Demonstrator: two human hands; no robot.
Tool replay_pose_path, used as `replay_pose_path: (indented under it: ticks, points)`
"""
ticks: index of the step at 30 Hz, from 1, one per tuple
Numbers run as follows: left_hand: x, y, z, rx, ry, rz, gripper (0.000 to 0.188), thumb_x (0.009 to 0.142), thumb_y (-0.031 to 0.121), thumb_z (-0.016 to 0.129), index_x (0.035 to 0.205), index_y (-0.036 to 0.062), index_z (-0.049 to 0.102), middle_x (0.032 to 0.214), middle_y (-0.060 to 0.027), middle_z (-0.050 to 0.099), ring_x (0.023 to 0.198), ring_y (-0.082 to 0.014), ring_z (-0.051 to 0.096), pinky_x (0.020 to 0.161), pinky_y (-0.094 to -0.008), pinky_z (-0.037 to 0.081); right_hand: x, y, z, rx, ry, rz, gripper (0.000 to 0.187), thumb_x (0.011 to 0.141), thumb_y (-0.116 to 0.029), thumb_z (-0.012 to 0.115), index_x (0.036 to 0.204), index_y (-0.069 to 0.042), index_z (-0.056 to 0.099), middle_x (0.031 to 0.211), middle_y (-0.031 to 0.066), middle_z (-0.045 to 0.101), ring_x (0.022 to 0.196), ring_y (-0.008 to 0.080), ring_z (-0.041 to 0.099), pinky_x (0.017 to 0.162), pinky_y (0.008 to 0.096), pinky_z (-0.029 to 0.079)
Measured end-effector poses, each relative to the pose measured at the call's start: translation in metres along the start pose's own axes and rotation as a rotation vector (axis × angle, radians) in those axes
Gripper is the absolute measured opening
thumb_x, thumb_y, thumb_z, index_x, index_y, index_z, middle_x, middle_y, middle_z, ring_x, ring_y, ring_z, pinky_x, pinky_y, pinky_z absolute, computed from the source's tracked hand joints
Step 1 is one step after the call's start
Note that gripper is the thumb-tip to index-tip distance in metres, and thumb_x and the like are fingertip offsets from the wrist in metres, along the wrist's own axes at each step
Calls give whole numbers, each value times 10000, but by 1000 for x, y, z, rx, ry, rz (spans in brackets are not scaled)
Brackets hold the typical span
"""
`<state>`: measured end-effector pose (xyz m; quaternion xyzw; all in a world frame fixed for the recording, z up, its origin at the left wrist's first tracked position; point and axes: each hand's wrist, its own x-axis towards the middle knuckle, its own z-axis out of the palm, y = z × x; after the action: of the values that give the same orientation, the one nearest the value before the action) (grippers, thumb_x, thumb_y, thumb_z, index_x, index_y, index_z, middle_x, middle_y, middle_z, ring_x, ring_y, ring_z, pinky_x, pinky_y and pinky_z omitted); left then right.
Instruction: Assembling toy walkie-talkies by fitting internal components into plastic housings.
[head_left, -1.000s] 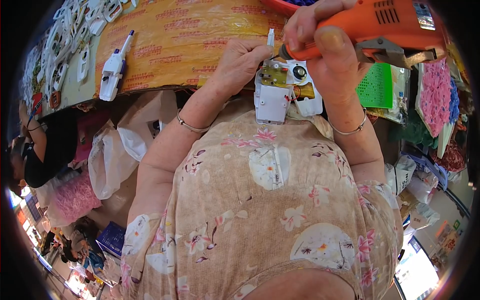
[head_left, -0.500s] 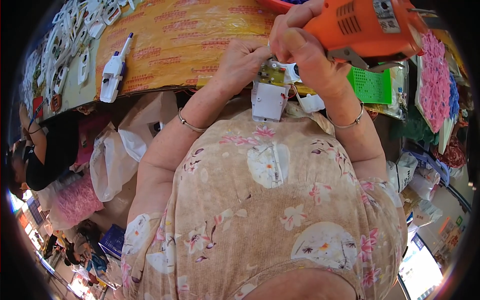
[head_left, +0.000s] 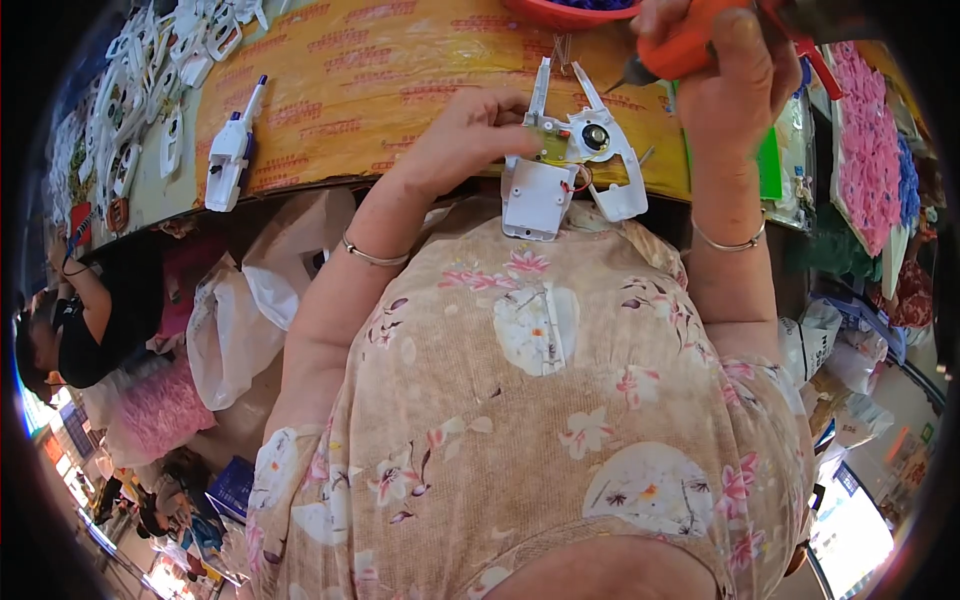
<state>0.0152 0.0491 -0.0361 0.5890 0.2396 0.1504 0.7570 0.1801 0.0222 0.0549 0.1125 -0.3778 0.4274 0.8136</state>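
Note:
My left hand (head_left: 465, 140) is at the left edge of a white plastic housing half (head_left: 538, 205), its thumb over the green circuit board (head_left: 553, 145) and its other fingers curled beside the shell. A second white housing half (head_left: 625, 180) lies open to the right, with a round black speaker (head_left: 596, 136) in it. Thin red and yellow wires run between the halves. My right hand (head_left: 735, 95) grips an orange power drill (head_left: 690, 45), partly cut off by the top edge. The drill's dark nose and thin bit point left, above and apart from the housing.
A finished-looking white device (head_left: 231, 160) with a purple-tipped antenna stands left. White plastic parts (head_left: 150, 90) pile up at far left. A red bowl (head_left: 575, 14) with purple pieces is at the back; a green basket (head_left: 769, 170) and pink pieces (head_left: 868, 150) sit right. Another person (head_left: 90, 320) works at left.
My right hand has moved right with the drill, away from the housing, uncovering the speaker half. My left hand has shifted slightly and its thumb now reaches over the circuit board.

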Motion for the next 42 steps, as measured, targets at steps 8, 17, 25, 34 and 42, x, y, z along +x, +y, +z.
replay_pose_path:
  ticks: [8,17,25,34,42]
  points:
    - [-8,7,4,-70,62,39,332,764,0,583,1095,-22,593,998,-62,640,881,-106,592,811,-259,481,-31,-62,-13,-1504,31,-390,227,827,0,592,1048,49,569,901,76,624,815,128,590,695,222,463]
    - [-6,3,9,-202,201,112,315,772,-9,587,1086,-12,606,958,-40,640,841,-92,590,757,-243,490,-76,-38,-7,-1717,-161,519,174,781,7,644,954,2,628,796,42,586,688,112,539,614,240,441]
    - [-9,1,16,-113,219,258,321,768,-29,570,1083,10,615,965,-29,639,857,-82,576,763,-241,477,-64,-17,1,-1823,-491,453,251,766,1,624,995,-100,644,799,72,560,687,227,578,578,302,460]
    - [-11,7,21,-27,287,162,220,780,25,578,986,-4,647,854,-25,651,743,-63,567,658,-217,473,-68,-17,-14,-1863,-591,467,162,774,-57,568,913,-125,616,805,62,544,717,273,583,570,364,481]
    - [-12,9,24,-50,332,136,189,782,32,588,950,-12,661,813,-47,655,688,-77,581,602,-221,477,-72,-19,-17,-1809,-543,468,109,778,-8,618,876,-41,584,839,98,543,737,295,580,612,342,469]
